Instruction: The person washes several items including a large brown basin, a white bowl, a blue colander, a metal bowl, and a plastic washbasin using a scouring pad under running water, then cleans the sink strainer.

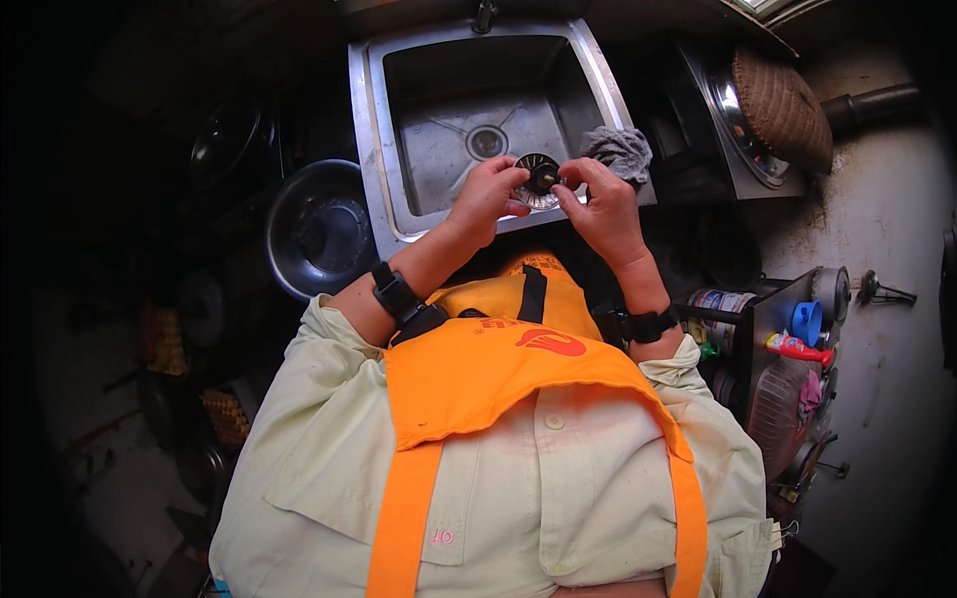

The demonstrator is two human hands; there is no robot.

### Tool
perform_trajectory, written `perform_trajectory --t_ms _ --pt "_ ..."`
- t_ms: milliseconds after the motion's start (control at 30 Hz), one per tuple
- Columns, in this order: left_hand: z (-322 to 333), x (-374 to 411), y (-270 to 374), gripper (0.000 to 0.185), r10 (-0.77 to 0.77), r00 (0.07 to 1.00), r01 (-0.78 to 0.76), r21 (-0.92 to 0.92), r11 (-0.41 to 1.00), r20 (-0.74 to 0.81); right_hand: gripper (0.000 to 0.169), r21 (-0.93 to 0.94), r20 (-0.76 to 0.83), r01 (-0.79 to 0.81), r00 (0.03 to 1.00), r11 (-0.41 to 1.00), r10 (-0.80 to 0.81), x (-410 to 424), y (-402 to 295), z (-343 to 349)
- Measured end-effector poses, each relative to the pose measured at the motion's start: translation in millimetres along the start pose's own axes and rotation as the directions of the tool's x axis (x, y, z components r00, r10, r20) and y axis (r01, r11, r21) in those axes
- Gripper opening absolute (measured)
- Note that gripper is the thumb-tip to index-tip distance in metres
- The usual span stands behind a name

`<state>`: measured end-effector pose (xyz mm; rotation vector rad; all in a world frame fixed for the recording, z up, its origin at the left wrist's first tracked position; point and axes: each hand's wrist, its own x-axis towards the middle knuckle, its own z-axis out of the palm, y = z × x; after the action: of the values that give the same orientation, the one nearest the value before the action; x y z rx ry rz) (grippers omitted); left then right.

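A round metal sink strainer basket [540, 179] with a dark centre and a slotted rim is held above the near edge of the stainless steel sink [374, 149]. My left hand [490, 193] grips its left side, thumb on the face and fingers at the rim. With thumb and forefinger, my right hand [604, 205] holds the right side near the small centre stem. The fingertips hide part of the rim. In the sink's floor is the round drain opening [487, 142]. Just behind my right hand, a crumpled grey cloth [620, 153] lies over the sink's right rim.
A faucet [484, 15] stands at the sink's far edge. Left of the sink sits a large metal basin [321, 232]. To the right are a woven basket [781, 105] and a dark rack [762, 314] holding a blue cup [806, 323] and a red bottle [798, 349].
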<state>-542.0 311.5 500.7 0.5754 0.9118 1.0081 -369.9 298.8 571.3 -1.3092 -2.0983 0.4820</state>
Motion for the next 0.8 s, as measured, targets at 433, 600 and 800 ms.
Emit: perform_trajectory --t_ms 433,600,800 --pt "1.2 1.5 -6.0 0.02 0.521 0.849 -0.509 0.388 0.768 0.082 0.007 0.376 -0.175 -0.111 0.966 0.92 0.188 -11.8 10.0 10.2" --pt "8.2 -17.4 32.7 0.03 0.831 0.436 -0.827 0.517 0.219 0.346 0.015 0.983 -0.001 -0.052 0.957 0.176 0.291 -16.6 3.5 -21.6" --pt "16.6 -25.6 46.2 0.035 0.788 0.473 -0.863 0.387 0.324 0.395 0.014 0.894 0.128 -0.222 0.959 0.39 0.252 -9.1 -5.3 -23.9"
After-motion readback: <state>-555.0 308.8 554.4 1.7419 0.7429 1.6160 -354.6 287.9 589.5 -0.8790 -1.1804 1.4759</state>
